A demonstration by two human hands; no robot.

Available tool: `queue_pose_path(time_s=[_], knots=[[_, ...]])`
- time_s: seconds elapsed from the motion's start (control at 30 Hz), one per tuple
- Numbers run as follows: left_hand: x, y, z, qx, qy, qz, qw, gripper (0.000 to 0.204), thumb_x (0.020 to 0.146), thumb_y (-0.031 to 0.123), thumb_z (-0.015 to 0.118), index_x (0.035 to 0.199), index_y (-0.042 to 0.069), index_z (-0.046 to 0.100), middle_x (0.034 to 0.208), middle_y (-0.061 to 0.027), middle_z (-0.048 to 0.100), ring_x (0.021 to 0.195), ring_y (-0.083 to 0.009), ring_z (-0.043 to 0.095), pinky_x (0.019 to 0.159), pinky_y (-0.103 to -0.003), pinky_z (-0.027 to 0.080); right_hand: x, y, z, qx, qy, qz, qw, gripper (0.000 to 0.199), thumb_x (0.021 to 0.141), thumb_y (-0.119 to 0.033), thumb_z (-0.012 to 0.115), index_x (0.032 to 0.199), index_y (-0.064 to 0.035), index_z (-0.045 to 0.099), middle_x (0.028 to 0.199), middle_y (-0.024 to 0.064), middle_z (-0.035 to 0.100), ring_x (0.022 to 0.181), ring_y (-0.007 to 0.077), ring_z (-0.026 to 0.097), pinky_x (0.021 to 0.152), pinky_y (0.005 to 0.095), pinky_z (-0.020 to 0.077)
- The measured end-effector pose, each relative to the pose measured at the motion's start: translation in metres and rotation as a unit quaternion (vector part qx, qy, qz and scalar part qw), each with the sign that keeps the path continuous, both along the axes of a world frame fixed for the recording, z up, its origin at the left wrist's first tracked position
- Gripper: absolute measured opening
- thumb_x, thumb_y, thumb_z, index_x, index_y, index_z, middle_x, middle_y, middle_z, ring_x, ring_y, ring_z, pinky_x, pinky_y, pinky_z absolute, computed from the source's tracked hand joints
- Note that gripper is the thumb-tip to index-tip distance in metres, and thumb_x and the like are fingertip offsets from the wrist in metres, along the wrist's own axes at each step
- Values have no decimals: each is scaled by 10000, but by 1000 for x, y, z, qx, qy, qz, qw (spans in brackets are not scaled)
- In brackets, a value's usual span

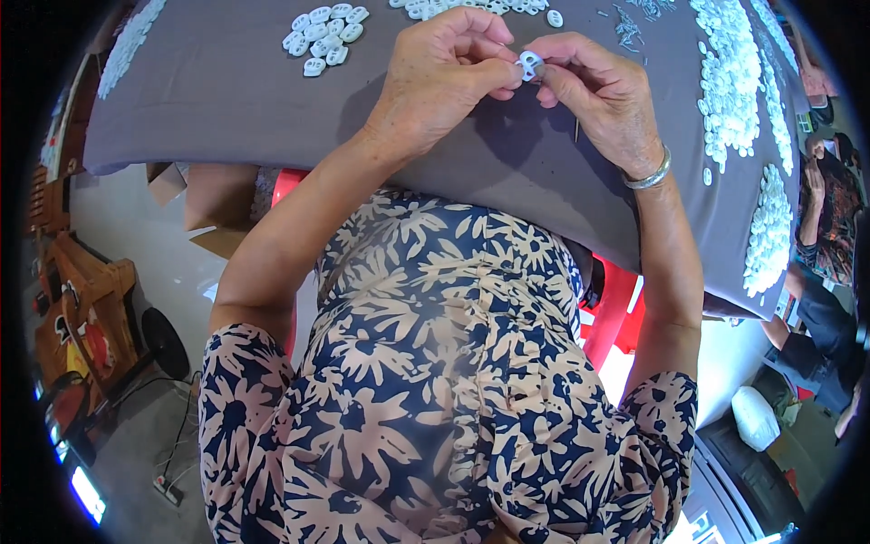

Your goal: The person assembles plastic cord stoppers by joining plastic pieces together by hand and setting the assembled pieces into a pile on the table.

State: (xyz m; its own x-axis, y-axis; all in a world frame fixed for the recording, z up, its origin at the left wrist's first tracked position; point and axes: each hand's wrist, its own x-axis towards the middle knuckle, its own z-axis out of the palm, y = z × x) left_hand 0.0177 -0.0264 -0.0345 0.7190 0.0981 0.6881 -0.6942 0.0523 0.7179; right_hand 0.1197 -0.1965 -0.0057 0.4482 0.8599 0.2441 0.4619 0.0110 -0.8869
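Over the cloth-covered table, both hands meet at a small white oval plastic piece with holes (pixel 529 64), like a cord lock. My left hand (pixel 444 77) pinches its left side between thumb and fingers. On its other side, the fingertips of my right hand (pixel 603 95) are closed on it. Beneath the right palm shows the tip of a thin pointed stick (pixel 576 131); whether the hand holds it or it lies on the cloth, I cannot tell. Similar white pieces form a small cluster (pixel 323 34) left of my hands, with another group (pixel 453 7) beyond them.
Small thin grey metal pieces (pixel 627 29) lie in piles beyond my right hand. Large heaps of white plastic parts (pixel 729 86) cover the table's right side. Grey cloth (pixel 227 113) drapes the table. A cardboard box (pixel 217 195) stands below its left edge. Another person (pixel 829 208) is at the far right.
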Motion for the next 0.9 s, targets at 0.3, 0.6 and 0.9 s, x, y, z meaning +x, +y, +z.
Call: queue_pose_path(time_s=[0.3, 0.6, 0.9], knots=[[-20, -2, 29, -109, 375, 57, 919, 251, 810, 34, 683, 1051, -5, 622, 863, -77, 678, 755, -104, 625, 687, -230, 499, -9, 5, 3, 33, -95, -8, 995, 250, 828, -10, 711, 1067, -12, 637, 897, -3, 658, 758, 37, 593, 667, 186, 512], [-18, 4, 32, -88, 405, 6, 910, 295, 788, 77, 735, 1060, 26, 634, 857, -50, 692, 783, -93, 629, 656, -226, 460, -11, 5, 2, 48, -180, -44, 982, 243, 768, 41, 699, 999, -25, 658, 846, -1, 661, 725, 41, 601, 642, 200, 525], [-12, -3, 13, -58, 337, 27, 939, 175, 855, -14, 654, 1013, -9, 579, 824, -28, 641, 726, -66, 592, 654, -189, 476, -13, 8, 2, 53, -232, -41, 970, 294, 723, 6, 730, 1002, -43, 649, 827, 28, 637, 643, 96, 605, 587, 203, 501]])
